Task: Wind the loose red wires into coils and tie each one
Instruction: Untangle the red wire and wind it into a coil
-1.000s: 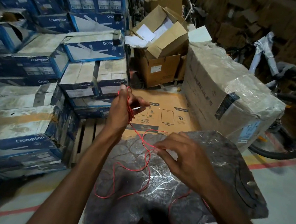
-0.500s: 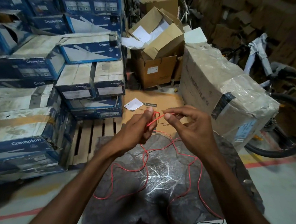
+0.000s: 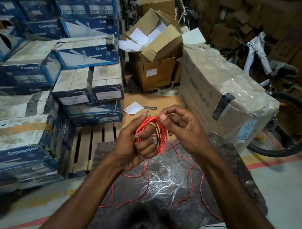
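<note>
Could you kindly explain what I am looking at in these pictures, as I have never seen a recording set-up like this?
There is no machine here. A person works with two bare hands, and every picture comes from one wide-angle camera worn on their head, looking forward and down. That is why both forearms reach in from the bottom edge.

The left hand grips a coil of red wire, with its fingers curled round the loops. The right hand pinches the top of the coil between thumb and forefinger. The loose wire trails over a dark grey sheet in front of the person.

Around them stand blue Crompton boxes, a large wrapped carton and a bicycle.
</note>
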